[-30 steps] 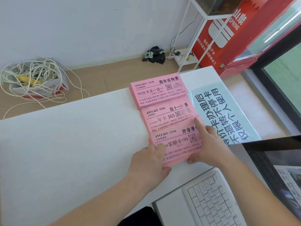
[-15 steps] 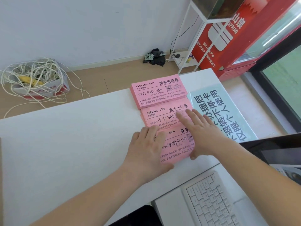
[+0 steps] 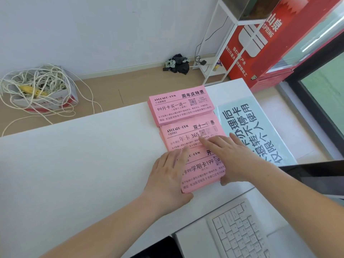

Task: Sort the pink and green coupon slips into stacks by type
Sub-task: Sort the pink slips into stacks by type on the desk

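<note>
Palm down, the left hand [image 3: 167, 175] lies flat on the left part of the near stack [image 3: 202, 174] of pink slips. Its fingers are straight and close together, and its thumb sits at the stack's near edge. It grips nothing. The right hand [image 3: 236, 159] lies flat on the same stack's right side. Its fingers are straight and a little spread, and the fingertips [image 3: 204, 142] reach onto the middle stack [image 3: 184, 135] just beyond. Its thumb rests by the near stack's right edge, and it holds nothing either.

Past the fingertips of both hands, the far stack [image 3: 178, 108] touches the middle one and overlaps its far edge. All three pink stacks lie in a row running away from the hands on the white table [image 3: 74, 174]. Each top slip shows a different printed headline.

Right of the right hand, a pale green sheet [image 3: 260, 125] with large dark characters lies flat on the table, just beside the stacks. Below the right wrist is a white keyboard [image 3: 240, 235]. Far left of the left hand, on the floor beyond the table, a box [image 3: 55, 101] holds tangled white cords [image 3: 37, 81].
</note>
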Demonstrator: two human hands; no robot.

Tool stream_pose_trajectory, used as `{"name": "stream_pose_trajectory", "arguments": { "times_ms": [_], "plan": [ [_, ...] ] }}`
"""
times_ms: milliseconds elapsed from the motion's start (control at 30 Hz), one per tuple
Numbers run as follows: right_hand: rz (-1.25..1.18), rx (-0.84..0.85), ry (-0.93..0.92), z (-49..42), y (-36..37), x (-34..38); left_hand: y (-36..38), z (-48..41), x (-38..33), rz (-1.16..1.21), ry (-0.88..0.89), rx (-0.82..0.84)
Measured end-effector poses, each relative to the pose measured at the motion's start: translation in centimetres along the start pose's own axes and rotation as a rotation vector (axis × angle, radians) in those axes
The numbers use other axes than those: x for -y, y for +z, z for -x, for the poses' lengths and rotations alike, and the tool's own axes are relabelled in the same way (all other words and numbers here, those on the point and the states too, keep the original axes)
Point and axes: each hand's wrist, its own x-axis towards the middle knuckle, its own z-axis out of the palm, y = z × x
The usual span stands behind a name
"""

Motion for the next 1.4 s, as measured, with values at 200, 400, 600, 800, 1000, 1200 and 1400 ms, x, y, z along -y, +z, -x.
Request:
{"name": "stream_pose_trajectory", "arguments": {
  "times_ms": [200,400,600,800,1000,1200,1400],
  "plan": [
    [-0.009,-0.011,-0.027,-0.1,0.5,0.3,0.6,-0.1,-0.2,-0.009,-0.003,0.006],
    [-0.019,-0.023,-0.008,0.0,0.9,0.1,0.4,-0.2,0.0,-0.014,-0.019,0.017],
    [0.004,0.007,0.023,0.4,-0.1,2.4,-1.2,2.0,0.9,0.131,-0.047,-0.107],
    [-0.074,-0.084,-0.177,-0.5,-0.1,7.0,-0.9,4.0,3.0,0.220,-0.138,-0.013],
    [-0.058,-0.088,-0.167,-0.9,0.0,7.8,-0.3,3.6,1.8,0.255,-0.127,0.061],
    [-0.048,-0.041,-0.167,-1.1,-0.7,8.6,-1.5,4.3,2.6,0.298,-0.177,0.058],
    [-0.197,-0.059,-0.194,-2.2,-5.8,13.6,-6.7,6.7,5.9,0.399,-0.299,-0.092]
  ]
}}
